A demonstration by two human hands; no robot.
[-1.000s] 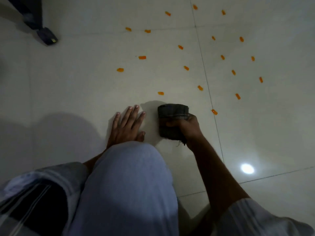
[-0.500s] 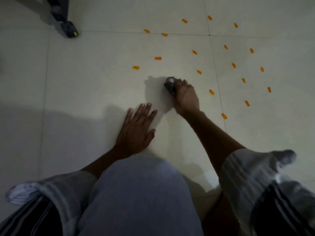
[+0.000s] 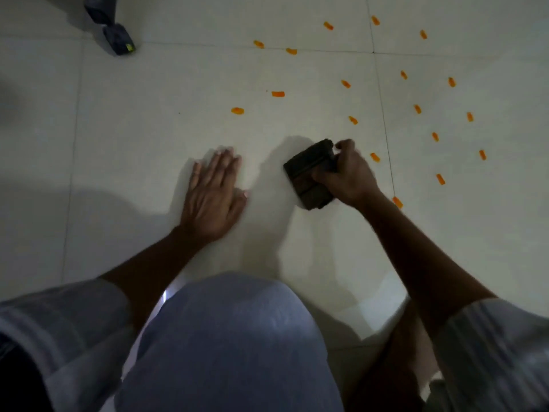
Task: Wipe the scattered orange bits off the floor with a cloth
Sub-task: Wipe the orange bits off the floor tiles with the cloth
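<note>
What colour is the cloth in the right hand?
Dark grey-brown cloth, folded, gripped by the right hand; head view.

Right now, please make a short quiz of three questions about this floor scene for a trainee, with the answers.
1. True or false: the left hand holds the cloth.
2. Which hand grips the folded dark cloth?
   A. left
   B. right
   C. both
3. Fill in: the orange bits lie mostly to the ____ of the cloth and beyond it.

Key
1. False. The left hand lies flat on the tiled floor with fingers spread.
2. B. The right hand is closed on the cloth, which rests on the floor.
3. Right. Many orange bits remain; the nearest lie just right of the right hand.
</note>
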